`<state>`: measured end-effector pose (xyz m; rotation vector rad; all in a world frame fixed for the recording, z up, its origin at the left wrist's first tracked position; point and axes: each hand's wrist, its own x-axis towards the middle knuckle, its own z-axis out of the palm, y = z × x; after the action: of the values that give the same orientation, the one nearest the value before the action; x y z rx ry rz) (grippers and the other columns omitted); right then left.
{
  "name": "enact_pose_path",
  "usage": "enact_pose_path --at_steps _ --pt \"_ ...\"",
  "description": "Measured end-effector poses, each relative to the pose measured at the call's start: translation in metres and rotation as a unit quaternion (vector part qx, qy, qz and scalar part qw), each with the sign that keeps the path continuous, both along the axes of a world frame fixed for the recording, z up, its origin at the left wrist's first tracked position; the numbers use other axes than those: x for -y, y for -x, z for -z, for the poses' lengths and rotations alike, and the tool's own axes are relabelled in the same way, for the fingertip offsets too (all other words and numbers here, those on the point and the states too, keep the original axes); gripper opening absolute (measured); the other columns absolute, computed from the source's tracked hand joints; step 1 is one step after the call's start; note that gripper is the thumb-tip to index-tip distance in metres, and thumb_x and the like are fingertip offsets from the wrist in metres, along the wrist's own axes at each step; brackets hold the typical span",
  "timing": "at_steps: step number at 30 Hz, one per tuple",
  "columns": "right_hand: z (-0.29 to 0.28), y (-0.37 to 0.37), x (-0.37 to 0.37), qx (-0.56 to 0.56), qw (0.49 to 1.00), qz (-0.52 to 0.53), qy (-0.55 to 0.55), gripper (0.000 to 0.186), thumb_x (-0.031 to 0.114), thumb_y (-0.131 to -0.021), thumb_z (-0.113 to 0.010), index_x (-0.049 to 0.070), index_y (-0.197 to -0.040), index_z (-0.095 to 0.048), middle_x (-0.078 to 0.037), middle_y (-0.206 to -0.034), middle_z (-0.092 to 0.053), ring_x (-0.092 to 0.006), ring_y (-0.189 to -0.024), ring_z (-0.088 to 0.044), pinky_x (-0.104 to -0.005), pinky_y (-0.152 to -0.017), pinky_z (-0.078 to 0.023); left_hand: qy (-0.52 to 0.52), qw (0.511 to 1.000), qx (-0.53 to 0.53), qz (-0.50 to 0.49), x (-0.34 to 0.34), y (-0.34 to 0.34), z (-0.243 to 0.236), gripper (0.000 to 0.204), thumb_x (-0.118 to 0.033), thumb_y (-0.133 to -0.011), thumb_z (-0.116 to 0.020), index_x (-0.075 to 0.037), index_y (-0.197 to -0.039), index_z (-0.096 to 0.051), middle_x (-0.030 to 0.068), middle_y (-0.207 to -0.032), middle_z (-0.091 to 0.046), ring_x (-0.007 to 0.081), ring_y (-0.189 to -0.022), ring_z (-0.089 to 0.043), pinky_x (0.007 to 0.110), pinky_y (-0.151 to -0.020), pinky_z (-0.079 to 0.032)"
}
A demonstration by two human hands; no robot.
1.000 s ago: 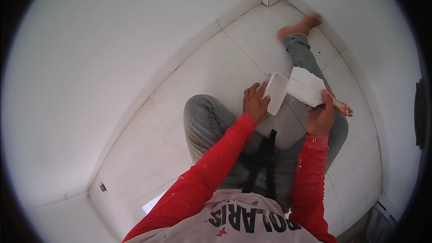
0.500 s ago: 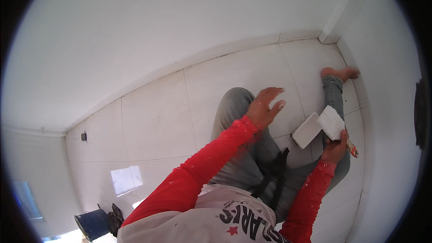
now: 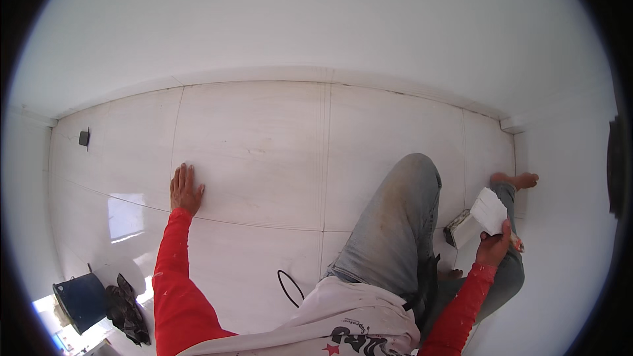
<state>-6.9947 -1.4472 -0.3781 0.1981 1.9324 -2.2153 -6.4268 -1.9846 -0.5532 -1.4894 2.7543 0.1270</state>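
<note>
My left hand (image 3: 186, 192) lies flat on the pale tiled floor (image 3: 250, 158), fingers stretched out, holding nothing. At the right, my right hand (image 3: 493, 245) is closed around a broad flat tool (image 3: 489, 211) whose squarish face is coated white. Its handle end, with orange marks, pokes out on the far side of the fingers; whether it is a putty knife or a wide brush I cannot tell. Next to the tool stands a small rectangular white container (image 3: 463, 229) with a dark, smeared side, partly hidden behind the tool and my leg.
My bent knee (image 3: 402, 198) is raised in the middle, and a bare foot (image 3: 515, 180) reaches toward the right wall. White walls (image 3: 316, 20) border the floor. A dark blue bucket (image 3: 80, 302) and dark crumpled cloth (image 3: 126, 310) sit at lower left, a small dark block (image 3: 84, 138) farther up.
My left hand has gone from above my knee down to the floor at the left. My view has shifted left. The right hand still grips the white-coated tool.
</note>
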Motion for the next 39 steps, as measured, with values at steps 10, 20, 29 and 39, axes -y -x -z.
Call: enact_pose_path --at_steps 10,20,29,39 --pt "-0.177 -0.079 0.329 -0.133 0.920 -0.357 -0.086 0.041 0.023 -0.086 -0.059 -0.002 -0.117 -0.057 -0.009 -0.106 -0.065 -0.0202 -0.098 -0.064 -0.0341 -0.088 -0.051 -0.047 0.993 -0.074 0.085 0.025 -0.065 0.002 0.071 -0.029 -0.084 -0.059 0.000 -0.146 -0.038 0.0259 -0.157 -0.022 0.0454 -0.147 -0.015 0.057 -0.119 -0.010" --pt "-0.309 -0.255 0.575 -0.223 0.577 -0.596 -0.511 0.038 0.026 -0.077 -0.071 0.007 -0.110 -0.070 -0.010 -0.094 -0.068 -0.0223 -0.081 -0.068 -0.0303 -0.065 -0.057 -0.087 0.990 -0.071 0.090 0.034 -0.072 0.001 0.076 -0.049 -0.089 -0.053 -0.003 -0.147 -0.038 0.0283 -0.157 -0.019 0.0458 -0.148 -0.007 0.061 -0.119 -0.003" --pt "-0.248 -0.211 0.410 -0.247 0.824 -0.333 -0.386 0.043 0.031 -0.081 -0.068 0.006 -0.116 -0.068 -0.011 -0.100 -0.068 -0.0226 -0.082 -0.070 -0.0297 -0.062 -0.058 -0.050 0.991 -0.075 0.098 0.023 -0.069 0.006 0.072 -0.044 -0.090 -0.057 -0.006 -0.148 -0.036 0.0248 -0.159 -0.015 0.0433 -0.149 -0.007 0.059 -0.119 -0.006" --pt "-0.051 -0.229 0.279 -0.021 0.998 0.004 0.055 0.046 0.024 -0.089 -0.070 0.009 -0.130 -0.058 -0.001 -0.098 -0.066 -0.0099 -0.080 -0.062 -0.0271 -0.063 -0.051 -0.051 0.969 -0.193 0.144 0.074 -0.015 0.018 0.045 -0.023 -0.084 -0.066 -0.008 -0.125 -0.054 0.0190 -0.133 -0.048 0.0374 -0.129 -0.039 0.050 -0.108 -0.028"
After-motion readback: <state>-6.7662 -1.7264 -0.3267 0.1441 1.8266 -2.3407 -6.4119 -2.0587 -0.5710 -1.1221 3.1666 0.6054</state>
